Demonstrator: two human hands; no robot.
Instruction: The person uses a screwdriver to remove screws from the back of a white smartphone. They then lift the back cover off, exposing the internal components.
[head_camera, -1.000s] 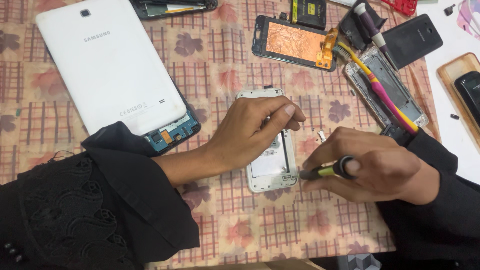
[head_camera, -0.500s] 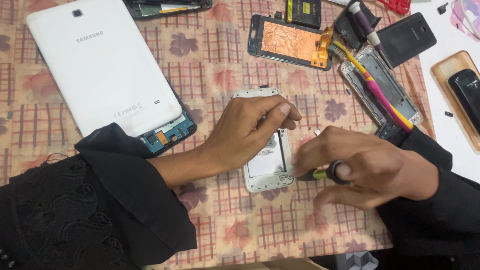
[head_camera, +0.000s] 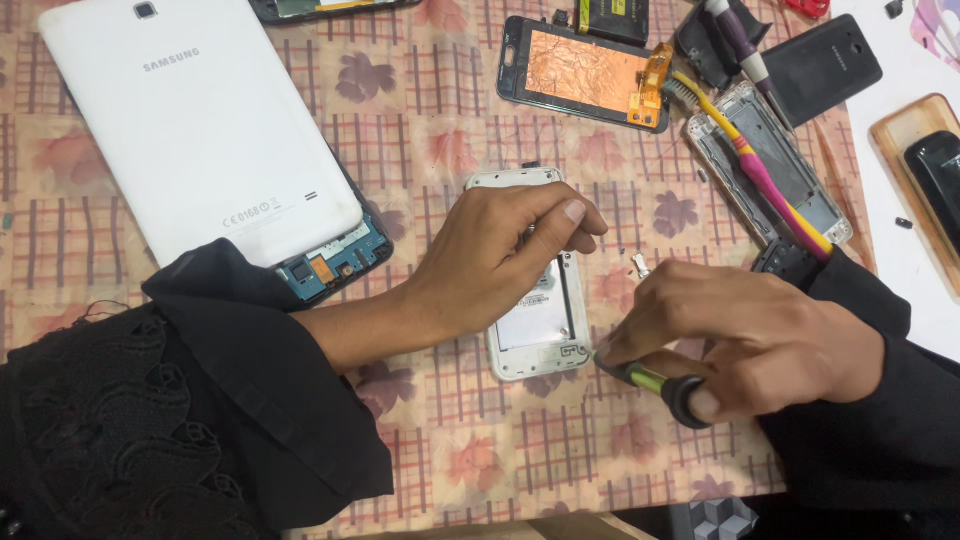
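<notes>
Two hands work over the opened white phone (head_camera: 535, 300) lying face down mid-bench on the checked floral cloth (head_camera: 420, 130). Our left hand (head_camera: 490, 265) keeps pressing it flat, fingers curled on its frame. Our right hand (head_camera: 735, 340), clenched on a green-handled screwdriver (head_camera: 650, 382), has swung the handle lower since a second ago; its tip now meets the phone's lower right corner. Left of the phone lies a white tablet back (head_camera: 195, 125) with small grey markings; above it, an orange-backed screen panel (head_camera: 585, 72).
</notes>
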